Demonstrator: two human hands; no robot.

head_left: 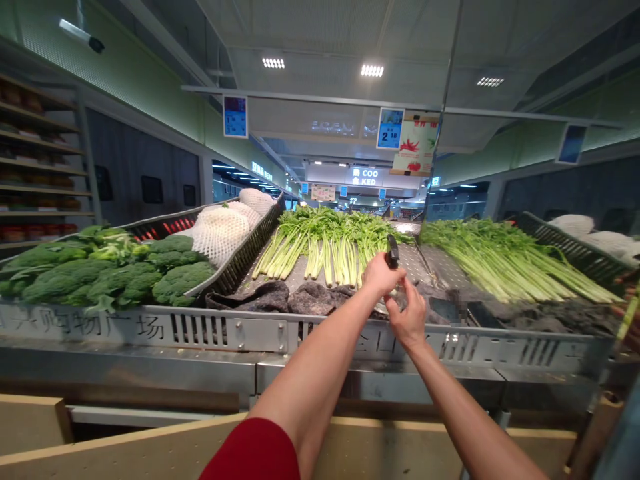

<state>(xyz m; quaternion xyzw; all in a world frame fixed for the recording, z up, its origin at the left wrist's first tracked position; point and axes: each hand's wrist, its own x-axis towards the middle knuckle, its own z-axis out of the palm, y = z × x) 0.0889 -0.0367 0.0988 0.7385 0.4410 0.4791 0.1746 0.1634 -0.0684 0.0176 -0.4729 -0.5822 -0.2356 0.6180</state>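
My left hand (383, 275) is closed around a small black object (393, 252) that sticks up past the fingers; its kind is not clear, though it resembles a nozzle head. Just below and to the right, my right hand (409, 312) has its thumb and fingers drawn together against the underside of the left. What those fingers grip is hidden. Beyond both hands lies a row of green celery (340, 260), stalks toward me and leaves at the back, on a perforated metal tray (300, 272). Crumpled dark cloth (320, 299) runs along the tray's front.
Broccoli (90, 273) is heaped at left, beside a black basket (245, 253) with produce in white foam netting (225, 230). A grey slotted rail (200, 328) edges the stand. At right, a mirror panel (500, 193) reflects the celery. Price signs (390, 128) hang overhead.
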